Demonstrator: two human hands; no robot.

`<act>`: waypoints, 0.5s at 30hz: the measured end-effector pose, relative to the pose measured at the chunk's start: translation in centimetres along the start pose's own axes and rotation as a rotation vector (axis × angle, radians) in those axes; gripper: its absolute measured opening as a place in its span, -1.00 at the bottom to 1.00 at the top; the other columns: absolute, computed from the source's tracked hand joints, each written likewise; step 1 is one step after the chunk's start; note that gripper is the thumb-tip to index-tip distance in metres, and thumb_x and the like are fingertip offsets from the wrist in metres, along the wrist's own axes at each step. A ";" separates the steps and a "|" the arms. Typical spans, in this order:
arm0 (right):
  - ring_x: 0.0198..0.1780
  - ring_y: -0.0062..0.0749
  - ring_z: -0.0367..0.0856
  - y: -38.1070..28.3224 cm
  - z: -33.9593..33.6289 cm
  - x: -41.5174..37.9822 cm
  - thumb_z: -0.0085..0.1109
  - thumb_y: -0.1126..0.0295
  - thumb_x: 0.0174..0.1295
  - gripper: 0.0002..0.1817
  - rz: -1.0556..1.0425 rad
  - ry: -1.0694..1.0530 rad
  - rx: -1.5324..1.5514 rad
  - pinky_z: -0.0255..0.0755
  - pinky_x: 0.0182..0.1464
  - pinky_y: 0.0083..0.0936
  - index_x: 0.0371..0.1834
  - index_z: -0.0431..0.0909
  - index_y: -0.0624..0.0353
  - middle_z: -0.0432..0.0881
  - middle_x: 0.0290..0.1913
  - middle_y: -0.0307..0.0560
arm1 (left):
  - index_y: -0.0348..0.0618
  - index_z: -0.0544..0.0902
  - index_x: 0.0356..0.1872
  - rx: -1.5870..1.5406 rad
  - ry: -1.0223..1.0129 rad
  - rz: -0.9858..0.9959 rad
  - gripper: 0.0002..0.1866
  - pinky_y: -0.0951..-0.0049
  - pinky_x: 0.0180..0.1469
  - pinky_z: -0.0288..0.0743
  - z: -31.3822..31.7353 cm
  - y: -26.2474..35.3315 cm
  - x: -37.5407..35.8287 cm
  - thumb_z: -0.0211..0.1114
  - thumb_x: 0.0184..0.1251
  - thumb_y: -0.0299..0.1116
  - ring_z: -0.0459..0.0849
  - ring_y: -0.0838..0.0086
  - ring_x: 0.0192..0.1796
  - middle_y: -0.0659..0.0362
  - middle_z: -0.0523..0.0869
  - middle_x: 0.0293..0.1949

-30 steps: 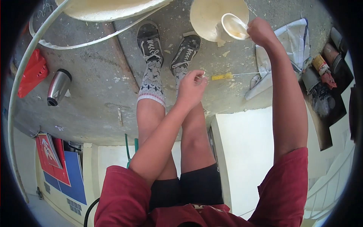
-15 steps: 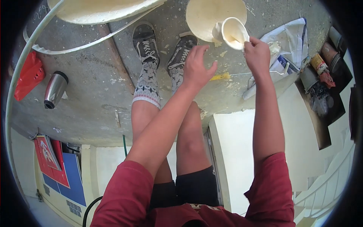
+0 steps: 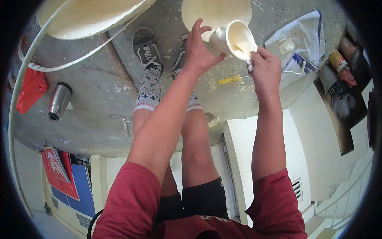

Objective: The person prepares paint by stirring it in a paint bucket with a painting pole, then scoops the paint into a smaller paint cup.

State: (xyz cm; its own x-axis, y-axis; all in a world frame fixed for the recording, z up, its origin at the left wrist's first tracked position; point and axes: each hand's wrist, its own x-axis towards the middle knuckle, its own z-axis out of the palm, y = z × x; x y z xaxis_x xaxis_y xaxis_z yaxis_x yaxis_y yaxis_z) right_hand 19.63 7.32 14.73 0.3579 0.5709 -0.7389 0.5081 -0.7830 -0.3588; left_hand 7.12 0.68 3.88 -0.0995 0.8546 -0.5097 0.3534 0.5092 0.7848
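"What is on your left?"

"Farthest over, a red bag (image 3: 32,91) lies on the floor, with a metal flask (image 3: 60,101) beside it. Next comes a big pale tub (image 3: 95,30) at the top edge, then a stick (image 3: 119,65) on the concrete, then my dark shoe (image 3: 148,46)."

"And your left hand?"

"My left hand (image 3: 199,51) is held out with nothing in it. The fingers are spread and slightly curved, the thumb well away from them, and the gap faces the closed end of the cup (image 3: 240,42). The cup lies just to the right of those fingers. The thumb tip is very near its underside; I cannot tell whether they touch. Behind the fingertips is a pale round thing (image 3: 234,11) on the floor."

"How does the cup sit?"

"Tilted, up off the floor, with its mouth turned to the right and some cream-coloured stuff inside. On the floor below it in view is a yellow handle (image 3: 230,80)."

"And your right hand?"

"My right hand (image 3: 266,63) has its fingers closed round the cup's handle, at the rim's lower right. Past it lies a crumpled white sack (image 3: 304,34), and farther right a row of old pots (image 3: 328,79)."
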 end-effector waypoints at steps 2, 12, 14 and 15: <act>-0.62 -0.72 0.32 0.0 -0.3 0.2 0.05 0.46 0.18 -0.75 -0.002 -0.002 0.037 0.17 -0.61 -0.72 -0.14 0.59 0.37 0.44 -0.57 -0.31 | -0.08 -0.03 0.33 -0.006 -0.023 -0.001 0.18 0.23 0.21 0.32 0.4 0.1 0.1 0.61 -0.37 -0.25 0.45 0.19 0.16 0.10 0.48 0.10; -0.64 -0.51 0.43 -0.7 -1.1 2.9 0.01 0.45 0.00 -0.76 -0.038 -0.016 -0.024 0.30 -0.52 -0.46 -0.43 0.62 0.41 0.50 -0.70 -0.07 | -0.04 0.00 0.32 -0.006 -0.047 -0.070 0.13 0.23 0.18 0.32 1.7 0.2 0.1 0.57 -0.34 -0.31 0.49 0.20 0.09 0.05 0.55 -0.03; -0.64 -0.40 0.45 -0.8 -0.9 3.5 0.01 0.45 -0.03 -0.77 -0.089 -0.016 -0.061 0.33 -0.48 -0.37 -0.47 0.61 0.41 0.48 -0.71 0.04 | -0.05 0.01 0.32 -0.046 -0.056 -0.094 0.12 0.23 0.17 0.33 2.2 0.5 -0.2 0.56 -0.35 -0.30 0.50 0.22 0.07 0.05 0.56 -0.05; -0.64 -0.40 0.45 -0.9 -1.0 3.8 0.01 0.45 -0.03 -0.77 -0.091 -0.021 -0.059 0.33 -0.48 -0.37 -0.47 0.61 0.41 0.48 -0.71 0.04 | -0.06 0.02 0.31 -0.074 -0.060 -0.127 0.11 0.23 0.16 0.33 2.2 0.4 -0.4 0.56 -0.35 -0.29 0.50 0.23 0.05 0.05 0.57 -0.08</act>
State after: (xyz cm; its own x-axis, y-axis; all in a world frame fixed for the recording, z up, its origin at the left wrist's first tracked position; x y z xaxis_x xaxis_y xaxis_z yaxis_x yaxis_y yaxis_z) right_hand 21.30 10.41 12.81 0.2922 0.6333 -0.7166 0.5832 -0.7119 -0.3913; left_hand 9.33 0.31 3.58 -0.0826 0.7760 -0.6252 0.2715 0.6212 0.7351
